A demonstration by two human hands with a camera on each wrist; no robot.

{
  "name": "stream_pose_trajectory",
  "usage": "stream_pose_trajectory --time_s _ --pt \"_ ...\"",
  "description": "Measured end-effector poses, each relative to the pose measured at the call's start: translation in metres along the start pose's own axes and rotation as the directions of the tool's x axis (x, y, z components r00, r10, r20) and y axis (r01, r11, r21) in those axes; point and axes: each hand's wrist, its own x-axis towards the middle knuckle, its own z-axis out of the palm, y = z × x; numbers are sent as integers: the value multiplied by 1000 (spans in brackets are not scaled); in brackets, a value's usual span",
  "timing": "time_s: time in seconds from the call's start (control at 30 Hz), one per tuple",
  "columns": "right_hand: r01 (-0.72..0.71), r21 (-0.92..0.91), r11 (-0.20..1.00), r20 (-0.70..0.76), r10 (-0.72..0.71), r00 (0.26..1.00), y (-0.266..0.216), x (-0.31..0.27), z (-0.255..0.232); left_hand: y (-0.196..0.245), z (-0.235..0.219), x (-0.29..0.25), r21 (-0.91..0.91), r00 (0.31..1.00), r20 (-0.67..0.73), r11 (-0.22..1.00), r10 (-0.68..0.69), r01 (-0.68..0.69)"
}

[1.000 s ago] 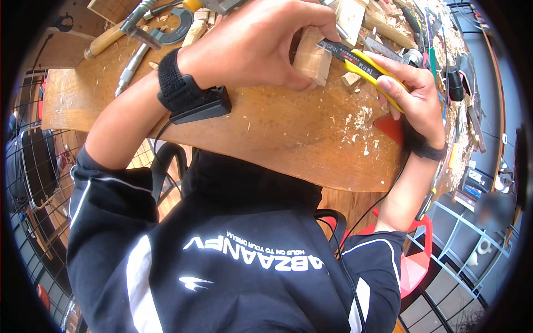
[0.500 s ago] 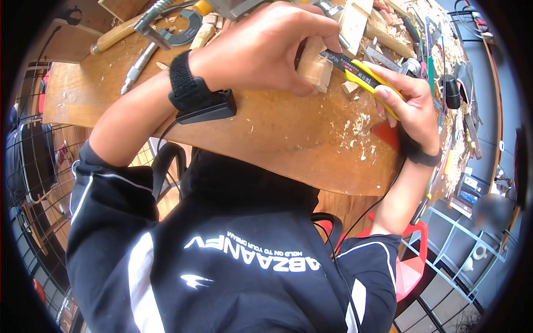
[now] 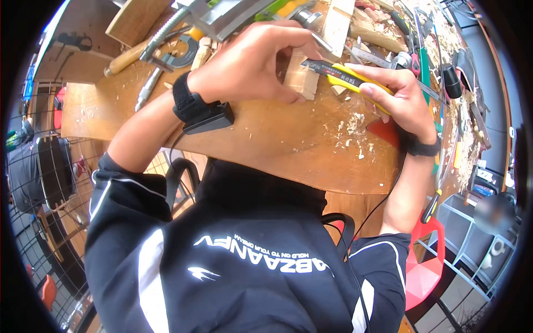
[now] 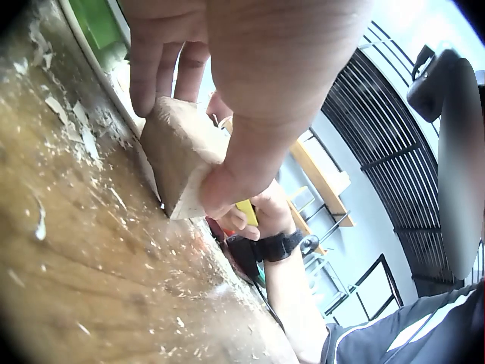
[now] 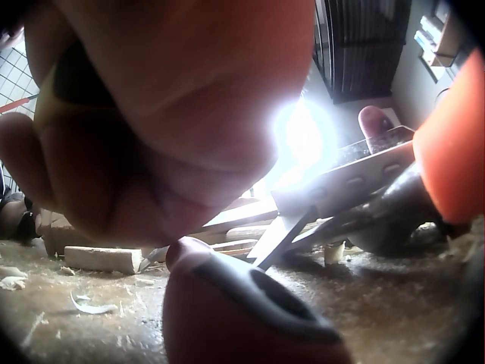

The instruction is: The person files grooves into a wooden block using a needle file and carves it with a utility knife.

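Observation:
In the head view, my left hand (image 3: 250, 66) grips a pale, carved wood block (image 3: 302, 82) between thumb and fingers. The left wrist view shows the block (image 4: 178, 155) tilted close over the table, the thumb pressing one face and several fingers behind it. My right hand (image 3: 401, 100) holds a yellow and black utility knife (image 3: 347, 82), thumb laid along the handle. Its dark blade overlaps the block's upper face, pointing toward the left hand. In the right wrist view, the curled right hand (image 5: 174, 98) fills the upper left and hides most of the knife.
Wood shavings (image 3: 355, 130) litter the table (image 3: 250, 139) near the right hand. A metal vise (image 3: 222, 19) stands beyond the left hand, beside a micrometer (image 3: 180, 55). Wood offcuts (image 3: 377, 39), calipers (image 3: 377, 57) and other tools crowd the far right. A red triangular piece (image 3: 384, 133) lies by the right wrist.
The head view has shifted, bringing more of the vise into sight. Both hands keep their hold, and the blade stays at the block with only a slight change of position.

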Motion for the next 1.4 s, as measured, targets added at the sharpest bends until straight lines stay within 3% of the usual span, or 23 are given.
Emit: stream_pose_trajectory --time_s 0.07,0.1,0.23,0.33,0.4,0.57,0.6,0.83,0.93,1.0,1.03,1.07,1.13,1.17,1.27,1.3,1.4 --pt "113 -49 992 28 -112 993 6 -2 1 2 1 -1 35 999 15 999 41 -42" --pt "12 2 1000 67 -12 998 2 -3 -1 3 1 0 27 999 23 999 32 -33" --pt "102 -7 995 40 -101 994 14 -1 1 -3 0 1 31 997 28 997 75 -76" --pt "71 15 997 31 -71 997 9 -3 4 -3 -2 -1 59 993 39 992 111 -113" --pt "-44 1 999 72 44 996 3 -4 2 -4 0 -2 32 995 36 995 92 -94" --pt "4 32 999 54 -5 999 7 -3 4 -2 2 -1 -41 999 33 999 19 -18" --pt "55 30 998 36 -56 998 9 -2 5 -3 2 -1 -34 999 28 999 28 -27" --pt "61 -5 998 31 -60 998 4 -3 1 -5 0 1 69 991 34 989 127 -129" --pt "20 23 1000 89 -22 996 3 -3 2 -1 0 -1 62 996 40 994 86 -88" --pt "98 -56 994 56 -95 994 3 -1 3 -9 3 0 9 996 26 996 91 -91" --pt "11 68 998 69 -15 998 3 -2 3 -11 4 0 -33 995 8 994 100 -100" --pt "22 55 998 79 -26 997 4 -1 2 -9 4 0 -25 995 -11 994 102 -103" --pt "27 49 998 -4 -26 1000 7 -1 4 -2 1 0 -90 997 38 994 -62 65" --pt "44 24 999 -39 -43 998 7 0 5 -10 4 1 -50 998 -38 997 59 -61" --pt "28 26 999 -71 -27 997 2 -1 2 9 -3 1 13 998 -13 998 -66 66" --pt "-48 26 999 -82 50 995 -5 -3 1 8 -3 1 18 998 -18 998 -62 63" --pt "-42 40 998 -123 46 991 -5 -3 -2 1 2 1 1 995 -87 999 43 -43"
